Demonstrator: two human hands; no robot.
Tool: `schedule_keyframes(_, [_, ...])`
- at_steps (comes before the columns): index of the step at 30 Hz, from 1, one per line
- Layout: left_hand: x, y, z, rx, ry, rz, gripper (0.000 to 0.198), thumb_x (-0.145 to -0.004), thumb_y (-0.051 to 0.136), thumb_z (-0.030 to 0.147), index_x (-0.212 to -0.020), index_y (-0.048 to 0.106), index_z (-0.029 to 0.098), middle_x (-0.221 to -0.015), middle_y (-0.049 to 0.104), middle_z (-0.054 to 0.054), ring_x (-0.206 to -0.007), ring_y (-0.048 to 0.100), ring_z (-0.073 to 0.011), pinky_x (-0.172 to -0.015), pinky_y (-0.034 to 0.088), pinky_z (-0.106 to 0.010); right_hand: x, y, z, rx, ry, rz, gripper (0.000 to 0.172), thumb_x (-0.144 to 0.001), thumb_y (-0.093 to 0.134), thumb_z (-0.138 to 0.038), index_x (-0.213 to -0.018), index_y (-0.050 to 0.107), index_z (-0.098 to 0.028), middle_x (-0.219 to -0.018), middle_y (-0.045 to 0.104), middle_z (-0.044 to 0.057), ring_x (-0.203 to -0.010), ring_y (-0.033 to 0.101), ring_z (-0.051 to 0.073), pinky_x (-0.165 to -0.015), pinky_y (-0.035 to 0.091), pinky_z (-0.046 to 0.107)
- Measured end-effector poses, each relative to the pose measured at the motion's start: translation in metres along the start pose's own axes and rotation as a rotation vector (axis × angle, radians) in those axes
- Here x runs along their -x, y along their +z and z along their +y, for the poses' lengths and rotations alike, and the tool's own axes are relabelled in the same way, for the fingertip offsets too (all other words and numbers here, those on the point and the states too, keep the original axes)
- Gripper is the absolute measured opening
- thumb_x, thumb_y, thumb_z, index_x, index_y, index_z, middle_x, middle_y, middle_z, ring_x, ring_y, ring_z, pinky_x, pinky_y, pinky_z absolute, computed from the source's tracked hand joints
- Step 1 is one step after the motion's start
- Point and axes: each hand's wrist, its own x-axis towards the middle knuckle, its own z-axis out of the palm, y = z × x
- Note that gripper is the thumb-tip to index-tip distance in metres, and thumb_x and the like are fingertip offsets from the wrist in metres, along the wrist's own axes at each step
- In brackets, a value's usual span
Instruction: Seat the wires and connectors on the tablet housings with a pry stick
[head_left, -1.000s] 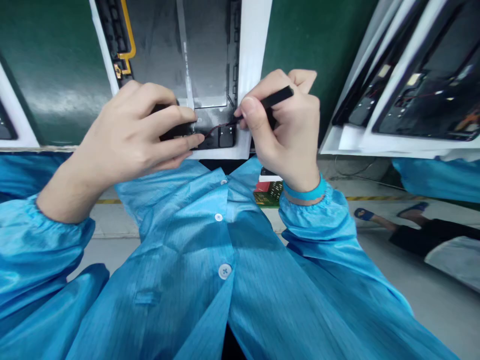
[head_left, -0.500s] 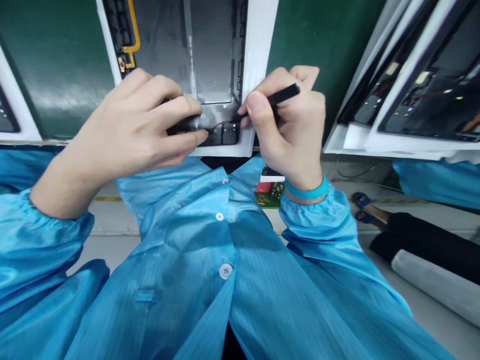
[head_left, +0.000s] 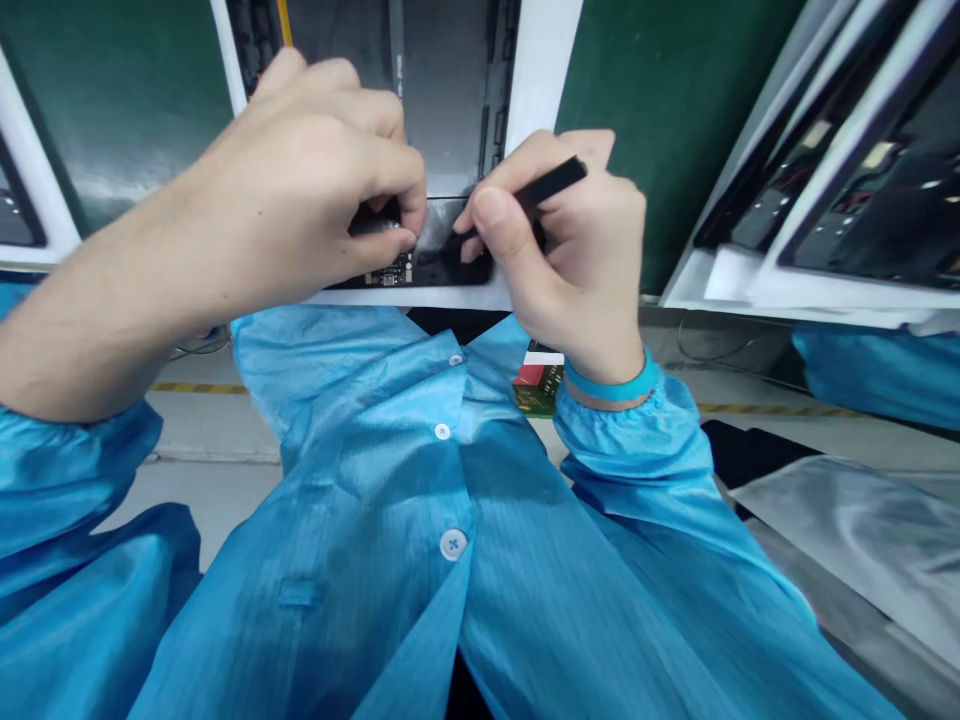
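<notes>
An opened tablet [head_left: 457, 100] lies in front of me, its dark inside facing up. My left hand [head_left: 322, 165] is closed over its near edge, thumb and finger pinched together; whatever they hold is hidden. Below those fingers a small circuit board [head_left: 390, 272] with metal parts shows. In my right hand [head_left: 570, 230] is a slim black stick-like tool [head_left: 559, 182], gripped like a pen. Its lower end points down at the tablet's near right corner, close to my left fingertips. I cannot see whether the tip touches.
White sheeting [head_left: 544, 70] lies under the tablet on the green work surface [head_left: 667, 90]. More opened tablets [head_left: 885, 210] rest on white layers at the right, and part of another [head_left: 15, 215] shows at far left. A green board [head_left: 536, 400] sits below the table edge.
My left hand has turned and drawn its fingers into a pinch. The small black square part with thin wires at the near right corner no longer shows. The tool has shifted slightly left.
</notes>
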Motion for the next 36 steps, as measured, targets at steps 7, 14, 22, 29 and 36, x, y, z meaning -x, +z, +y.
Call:
schedule_keyframes(7, [0.022, 0.01, -0.011, -0.039, 0.149, 0.102, 0.058, -0.118, 0.042, 0.074, -0.135, 0.08, 0.033, -0.122, 0.064, -0.005, -0.134, 0.065, -0.0355, -0.113, 0.052, -0.063, 0.002, -0.002, -0.004, 0.046, -0.003, -0.053, 0.036, -0.118, 0.05, -0.058, -0.095, 0.07, -0.038, -0.085, 0.08, -0.003, -0.091, 0.071, 0.029, -0.103, 0.052, 0.056])
schedule_keyframes(14, [0.029, 0.022, -0.009, -0.26, 0.229, 0.124, 0.056, -0.124, 0.031, 0.065, -0.146, 0.073, 0.036, -0.128, 0.06, -0.001, -0.147, 0.062, -0.033, -0.114, 0.051, -0.065, 0.003, -0.004, -0.007, 0.091, 0.05, -0.073, 0.038, -0.117, 0.049, -0.061, -0.094, 0.07, -0.039, -0.083, 0.081, -0.003, -0.089, 0.07, 0.03, -0.106, 0.049, 0.055])
schedule_keyframes(22, [0.022, 0.015, 0.007, -0.077, 0.096, 0.073, 0.049, -0.122, 0.042, 0.066, -0.125, 0.081, 0.037, -0.116, 0.07, -0.001, -0.143, 0.069, -0.0375, -0.115, 0.049, -0.082, 0.004, 0.0, -0.004, 0.012, 0.012, -0.011, 0.028, -0.115, 0.058, -0.057, -0.095, 0.072, -0.041, -0.08, 0.079, -0.003, -0.084, 0.07, 0.031, -0.103, 0.048, 0.058])
schedule_keyframes(29, [0.028, 0.019, 0.007, -0.148, 0.063, 0.131, 0.056, -0.122, 0.039, 0.066, -0.12, 0.08, 0.028, -0.116, 0.069, -0.002, -0.143, 0.07, -0.0369, -0.11, 0.054, -0.079, 0.005, 0.0, -0.005, 0.097, 0.01, -0.023, 0.033, -0.117, 0.053, -0.057, -0.095, 0.071, -0.039, -0.081, 0.08, -0.002, -0.088, 0.071, 0.031, -0.102, 0.051, 0.058])
schedule_keyframes(36, [0.024, 0.017, 0.01, -0.134, 0.076, 0.093, 0.059, -0.122, 0.036, 0.067, -0.119, 0.08, 0.027, -0.116, 0.068, -0.001, -0.147, 0.068, -0.0396, -0.11, 0.051, -0.082, 0.004, 0.0, -0.003, 0.051, 0.031, -0.031, 0.033, -0.116, 0.055, -0.058, -0.094, 0.07, -0.038, -0.079, 0.079, -0.001, -0.084, 0.07, 0.03, -0.103, 0.047, 0.057])
